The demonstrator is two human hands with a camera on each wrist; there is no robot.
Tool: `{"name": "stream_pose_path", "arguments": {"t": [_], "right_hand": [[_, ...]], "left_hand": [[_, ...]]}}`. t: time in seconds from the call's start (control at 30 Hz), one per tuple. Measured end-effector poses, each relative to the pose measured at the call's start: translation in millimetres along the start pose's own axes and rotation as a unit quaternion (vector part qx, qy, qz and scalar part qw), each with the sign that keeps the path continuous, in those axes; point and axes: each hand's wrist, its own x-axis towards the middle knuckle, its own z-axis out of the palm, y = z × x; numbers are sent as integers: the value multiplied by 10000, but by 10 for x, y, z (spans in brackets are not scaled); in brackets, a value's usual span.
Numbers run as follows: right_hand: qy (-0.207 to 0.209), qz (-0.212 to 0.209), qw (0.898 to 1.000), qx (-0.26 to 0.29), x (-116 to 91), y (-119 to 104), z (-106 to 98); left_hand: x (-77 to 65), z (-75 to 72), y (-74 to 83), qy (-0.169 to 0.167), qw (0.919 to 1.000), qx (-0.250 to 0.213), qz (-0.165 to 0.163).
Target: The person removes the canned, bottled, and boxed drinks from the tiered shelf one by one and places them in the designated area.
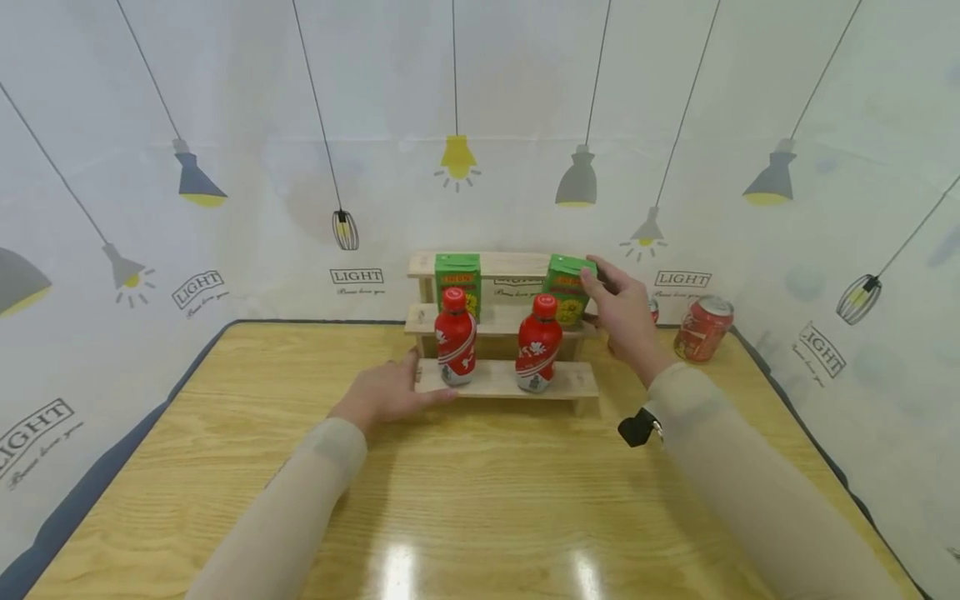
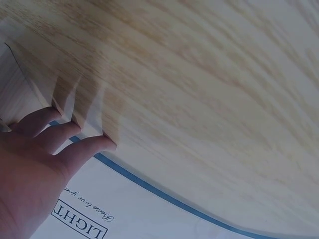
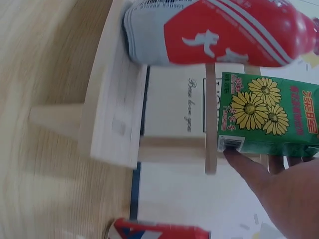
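A three-tier wooden shelf (image 1: 495, 387) stands against the back wall. My right hand (image 1: 626, 317) holds a green drink carton (image 1: 567, 287) by its right side, at the right of the middle tier. In the right wrist view, this slightly tilted carton (image 3: 269, 112) shows yellow flowers, its base at the plank. Another green carton (image 1: 459, 271) stands at the left of that tier. Two red bottles (image 1: 457, 342) stand upright on the lowest tier. My left hand (image 1: 386, 392) rests against this tier's left end, thumb along its front edge; in the left wrist view, the other fingers (image 2: 82, 149) reach the tabletop.
Right of the shelf, a red can (image 1: 703, 329) stands on the wooden table (image 1: 480, 500). Another red can (image 1: 653, 311) is mostly hidden behind my right hand. Printed wall sheets (image 1: 262, 192) enclose the table at the back and sides.
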Motion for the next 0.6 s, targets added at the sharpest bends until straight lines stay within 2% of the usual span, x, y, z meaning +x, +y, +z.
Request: {"name": "stream_pose_path", "arguments": {"t": [0.2,0.33,0.43,0.6], "right_hand": [[-212,69,9997,-134,-131,-52,-217],[-146,133,9976,-659,-207,-64,-392],[-64,179,9945,-1030,-251,-58,-573],[96,113,9913,-1310,-285,-50,-946]], "left_hand": [[14,6,-9,27,10000,54,9],[19,17,-13,32,10000,87,-6],[22,25,-12,12,10000,88,-13],[9,11,-13,-28,9999,99,-57]]}}
